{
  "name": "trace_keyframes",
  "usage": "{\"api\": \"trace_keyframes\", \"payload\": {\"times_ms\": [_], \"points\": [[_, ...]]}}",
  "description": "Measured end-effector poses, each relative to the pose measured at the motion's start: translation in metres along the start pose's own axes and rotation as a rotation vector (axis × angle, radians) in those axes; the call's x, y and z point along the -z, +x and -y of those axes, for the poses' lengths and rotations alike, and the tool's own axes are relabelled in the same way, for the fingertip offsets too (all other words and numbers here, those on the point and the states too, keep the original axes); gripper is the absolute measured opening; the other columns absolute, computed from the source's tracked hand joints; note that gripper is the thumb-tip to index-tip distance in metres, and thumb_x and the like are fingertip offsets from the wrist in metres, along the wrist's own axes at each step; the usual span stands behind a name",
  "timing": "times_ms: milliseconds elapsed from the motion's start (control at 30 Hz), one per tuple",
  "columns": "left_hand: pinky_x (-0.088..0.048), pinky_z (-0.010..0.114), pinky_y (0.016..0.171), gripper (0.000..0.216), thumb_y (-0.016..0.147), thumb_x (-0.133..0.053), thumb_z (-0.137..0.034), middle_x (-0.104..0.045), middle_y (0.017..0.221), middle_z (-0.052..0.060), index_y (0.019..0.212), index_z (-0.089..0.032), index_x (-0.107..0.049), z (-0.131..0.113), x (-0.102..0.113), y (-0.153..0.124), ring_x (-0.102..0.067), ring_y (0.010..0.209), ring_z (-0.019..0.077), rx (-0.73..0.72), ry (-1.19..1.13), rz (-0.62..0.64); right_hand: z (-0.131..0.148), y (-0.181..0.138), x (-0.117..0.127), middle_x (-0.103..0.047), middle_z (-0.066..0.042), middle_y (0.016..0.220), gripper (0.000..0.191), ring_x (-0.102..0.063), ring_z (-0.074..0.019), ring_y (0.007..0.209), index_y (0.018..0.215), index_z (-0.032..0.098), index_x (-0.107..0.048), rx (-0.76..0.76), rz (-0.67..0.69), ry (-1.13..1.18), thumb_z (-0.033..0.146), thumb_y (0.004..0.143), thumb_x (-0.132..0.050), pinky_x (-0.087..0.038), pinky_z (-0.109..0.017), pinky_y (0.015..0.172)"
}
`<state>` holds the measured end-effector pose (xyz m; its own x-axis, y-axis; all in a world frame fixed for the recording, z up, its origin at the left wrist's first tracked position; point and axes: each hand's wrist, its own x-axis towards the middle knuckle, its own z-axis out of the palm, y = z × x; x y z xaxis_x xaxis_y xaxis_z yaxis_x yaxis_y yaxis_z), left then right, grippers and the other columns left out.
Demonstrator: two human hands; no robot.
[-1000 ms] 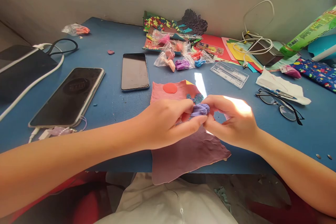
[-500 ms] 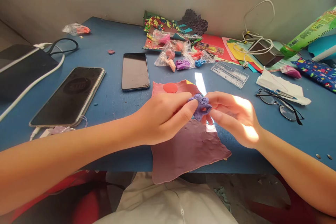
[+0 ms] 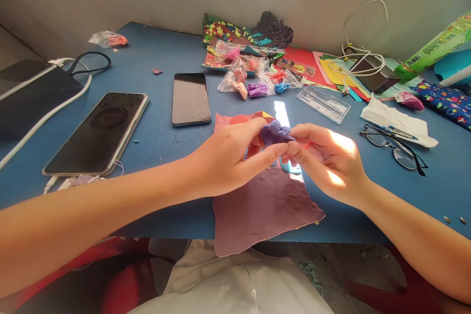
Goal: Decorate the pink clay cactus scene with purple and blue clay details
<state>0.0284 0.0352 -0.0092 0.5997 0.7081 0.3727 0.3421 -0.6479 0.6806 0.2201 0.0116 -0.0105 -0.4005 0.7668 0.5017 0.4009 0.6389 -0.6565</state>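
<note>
Purple clay lump (image 3: 275, 132) is pinched between the left hand (image 3: 230, 159) and right hand (image 3: 327, 162) (both closed on it), above the mauve sheet (image 3: 263, 206).

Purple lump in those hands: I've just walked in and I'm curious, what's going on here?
A person pinches a purple clay lump between the fingertips of the left hand and the right hand, just above a flat mauve clay sheet that overhangs the near edge of the blue table. Two phones lie to the left, small bags of coloured clay behind, and glasses to the right.
</note>
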Motion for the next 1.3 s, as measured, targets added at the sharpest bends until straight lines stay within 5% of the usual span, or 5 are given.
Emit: {"api": "trace_keyframes", "payload": {"times_ms": [133, 333, 767, 1033, 1300], "points": [[-0.039, 0.018, 0.054, 0.020, 0.093, -0.044, -0.028, -0.058, 0.070, -0.003, 0.087, -0.015, -0.058, 0.0007, -0.0008, 0.0003, -0.049, 0.056, 0.0066, 0.023, -0.003, 0.017, -0.0041, -0.0006, -0.0001, -0.064, 0.000, 0.087, 0.024, -0.063, -0.0119, 0.072, 0.105, 0.026, -0.053, 0.177, -0.156, -0.259, 0.015, 0.085, -0.059, -0.054, -0.024, 0.056], [-0.039, 0.020, 0.053, 0.024, 0.093, -0.042, -0.021, -0.055, 0.067, -0.001, 0.074, -0.015, -0.055, -0.0029, -0.0014, 0.0012, -0.047, 0.056, 0.0068, 0.014, -0.001, -0.042, -0.0051, 0.0003, 0.0032, -0.062, -0.008, 0.097, 0.034, -0.064, -0.0183, 0.086, 0.114, 0.021, -0.054, 0.477, -0.100, -0.618, 0.025, 0.082, -0.066, -0.057, -0.030, 0.074], [-0.026, 0.021, 0.045, 0.022, 0.085, -0.047, -0.019, -0.037, 0.054, -0.007, 0.064, -0.017, -0.041, -0.0010, -0.0002, -0.0014, -0.029, 0.047, 0.0059, -0.160, 0.102, 0.035, -0.0060, 0.0005, 0.0035, -0.062, -0.010, 0.110, 0.042, -0.062, -0.0225, 0.098, 0.128, 0.026, -0.042, 0.416, -0.054, -0.643, 0.032, 0.089, -0.056, -0.057, -0.036, 0.078], [-0.034, 0.020, 0.049, 0.011, 0.086, -0.049, -0.025, -0.049, 0.056, -0.006, 0.082, -0.016, -0.054, -0.0015, -0.0001, -0.0024, -0.041, 0.050, 0.0072, -0.091, 0.159, -0.073, -0.0092, -0.0004, 0.0027, -0.065, -0.008, 0.095, 0.021, -0.063, -0.0152, 0.077, 0.113, 0.019, -0.050, 0.334, 0.040, -0.620, 0.020, 0.092, -0.049, -0.053, -0.025, 0.058], [-0.026, 0.022, 0.045, 0.036, 0.089, -0.043, -0.020, -0.039, 0.045, -0.006, 0.053, -0.017, -0.041, 0.0034, -0.0015, -0.0025, -0.031, 0.043, 0.0073, -0.218, 0.379, -0.106, -0.0067, -0.0033, 0.0036, -0.066, -0.003, 0.078, 0.018, -0.062, -0.0120, 0.063, 0.102, 0.020, -0.052, 0.314, -0.020, -0.542, 0.010, 0.092, -0.042, -0.051, -0.024, 0.056]]}}
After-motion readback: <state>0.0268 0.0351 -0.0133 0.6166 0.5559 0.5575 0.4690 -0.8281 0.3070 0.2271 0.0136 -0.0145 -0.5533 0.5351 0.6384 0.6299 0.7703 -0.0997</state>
